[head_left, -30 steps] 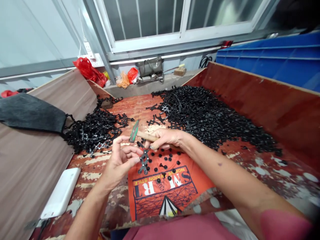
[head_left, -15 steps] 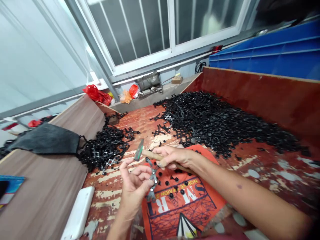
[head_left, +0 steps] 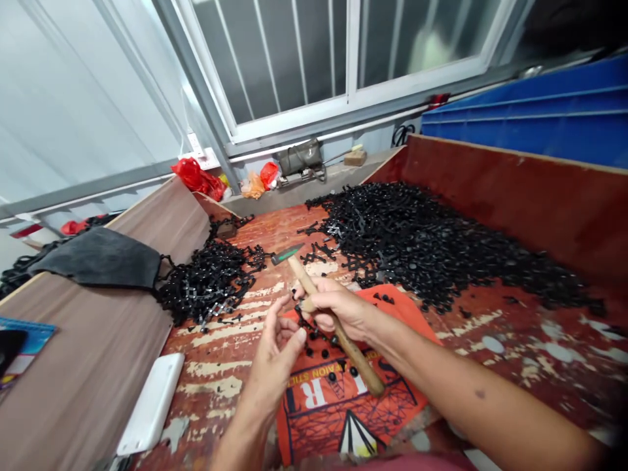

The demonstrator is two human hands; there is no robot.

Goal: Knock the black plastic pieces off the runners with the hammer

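My right hand (head_left: 338,307) is closed round the wooden handle of a hammer (head_left: 308,278). The hammer's dark head with a green patch points up and away, and its handle slants back towards me over the orange cloth (head_left: 314,432). Just left of it is my left hand (head_left: 280,343), palm facing the hammer, thumb and fingers apart and loosely curved, with nothing plainly held. Small black parts (head_left: 314,333) lie between and below my hands, partly hidden by the right fingers. Several black round pieces (head_left: 331,377) are scattered on the cloth.
A large heap of black linked parts (head_left: 407,229) spreads on the right, a smaller heap (head_left: 206,284) on the left. Wooden boards (head_left: 78,353) border the worn red tabletop. A white case (head_left: 152,402) lies front left; a blue crate (head_left: 534,108) stands behind the right board.
The dark linked part in my left hand no longer shows there, and those fingers have spread. The hammer has swung so its head is farther away and its handle end nearer me.
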